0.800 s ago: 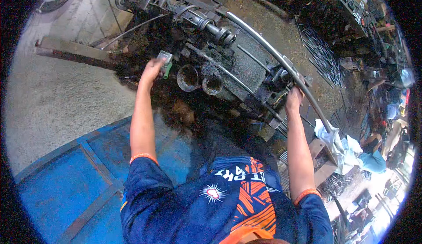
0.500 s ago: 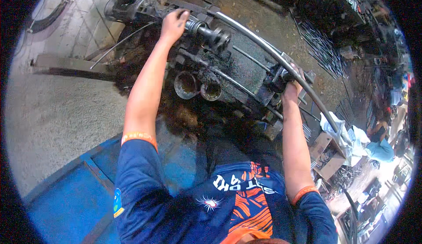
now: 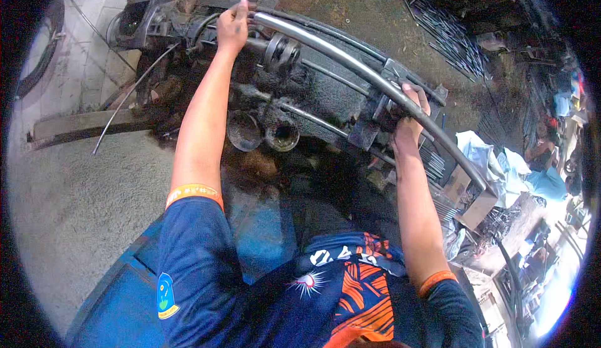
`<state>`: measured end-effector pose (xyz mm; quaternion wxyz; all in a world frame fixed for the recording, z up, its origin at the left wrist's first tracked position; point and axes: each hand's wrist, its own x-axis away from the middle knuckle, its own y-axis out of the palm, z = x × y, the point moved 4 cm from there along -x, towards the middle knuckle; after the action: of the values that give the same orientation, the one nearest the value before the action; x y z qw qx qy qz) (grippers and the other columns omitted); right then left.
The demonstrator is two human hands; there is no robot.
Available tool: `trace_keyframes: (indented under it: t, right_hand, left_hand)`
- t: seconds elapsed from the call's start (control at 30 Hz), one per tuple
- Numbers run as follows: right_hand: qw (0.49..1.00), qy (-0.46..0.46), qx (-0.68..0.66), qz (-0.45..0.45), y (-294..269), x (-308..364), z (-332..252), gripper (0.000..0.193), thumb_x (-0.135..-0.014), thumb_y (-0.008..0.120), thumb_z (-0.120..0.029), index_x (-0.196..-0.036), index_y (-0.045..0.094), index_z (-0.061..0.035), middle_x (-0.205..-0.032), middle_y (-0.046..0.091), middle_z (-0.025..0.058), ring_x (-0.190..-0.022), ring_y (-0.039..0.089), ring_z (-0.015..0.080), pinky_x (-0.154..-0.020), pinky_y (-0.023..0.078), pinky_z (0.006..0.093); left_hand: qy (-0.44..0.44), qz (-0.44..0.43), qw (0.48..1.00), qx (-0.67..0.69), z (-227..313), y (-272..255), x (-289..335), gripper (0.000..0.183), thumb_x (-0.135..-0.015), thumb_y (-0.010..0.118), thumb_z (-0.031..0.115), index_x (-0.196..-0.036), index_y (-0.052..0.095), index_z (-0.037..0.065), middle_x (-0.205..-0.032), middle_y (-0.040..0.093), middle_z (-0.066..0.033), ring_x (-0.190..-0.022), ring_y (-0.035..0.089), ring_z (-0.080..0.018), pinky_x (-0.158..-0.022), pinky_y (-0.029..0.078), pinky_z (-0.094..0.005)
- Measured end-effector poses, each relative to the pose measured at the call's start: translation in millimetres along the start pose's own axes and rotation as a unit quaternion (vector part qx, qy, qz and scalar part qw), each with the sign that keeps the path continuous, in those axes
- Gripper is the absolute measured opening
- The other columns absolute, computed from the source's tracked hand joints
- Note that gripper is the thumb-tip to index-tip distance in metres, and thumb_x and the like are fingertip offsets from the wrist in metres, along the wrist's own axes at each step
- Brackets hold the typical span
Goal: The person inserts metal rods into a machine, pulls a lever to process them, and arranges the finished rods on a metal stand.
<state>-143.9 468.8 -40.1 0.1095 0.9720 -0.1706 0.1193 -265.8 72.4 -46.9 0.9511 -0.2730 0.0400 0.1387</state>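
Observation:
A long grey metal tube (image 3: pixel 325 47) lies slantwise over a greasy dark machine (image 3: pixel 360 136), bowed in this view. Its far left end meets my left hand (image 3: pixel 233 30), whose fingers are curled closed around it beside the machine's round chuck-like part (image 3: pixel 282 53). Farther along, my right hand (image 3: pixel 410 119) grips the tube from beneath, with fingertips showing on its far side. Two guide rods (image 3: pixel 319 119) run along the machine below the tube. Two round metal cups (image 3: pixel 283 134) sit at its near side.
A thin rod (image 3: pixel 131 100) juts out at the machine's left, above a flat beam (image 3: pixel 75 127). Bundles of metal rods (image 3: pixel 454 41) lie on the floor at the far right. White plastic bags (image 3: pixel 482 154) and a cardboard box (image 3: pixel 472 204) are at the right. Blue sheeting (image 3: pixel 119 304) is near me.
My left hand has moved slightly left and away from me, from the round machine part to the tube's end. The tube has shifted left. My right hand still holds it.

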Motion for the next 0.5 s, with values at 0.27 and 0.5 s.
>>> trace_keyframes:
  t: [0.27, 0.5]
  right_hand:
    - [0.999, 0.034, -0.003, 0.008, 5, 1, 4, 0.022, -0.081, 0.065, -0.021, -0.09, 0.066, -0.0015, -0.087, 0.064, 0.0058, -0.082, 0.056, 0.0147, -0.08, 0.042, 0.0277]
    - [0.998, 0.058, -0.006, -0.016, 12, -1, 7, 0.019, -0.079, 0.065, -0.017, -0.088, 0.065, 0.0, -0.084, 0.063, 0.0053, -0.081, 0.055, 0.0141, -0.077, 0.043, 0.0273]
  left_hand:
    - [-0.052, -0.032, 0.994, 0.088, -21, 1, -6, 0.054, -0.097, 0.046, 0.047, -0.104, 0.06, -0.005, -0.086, 0.067, -0.011, -0.076, 0.065, -0.0166, -0.071, 0.051, -0.0281]
    - [-0.065, -0.01, 0.995, 0.076, -11, 2, -3, 0.052, -0.096, 0.05, 0.045, -0.092, 0.065, -0.004, -0.077, 0.068, -0.009, -0.072, 0.066, -0.0127, -0.065, 0.049, -0.0249]
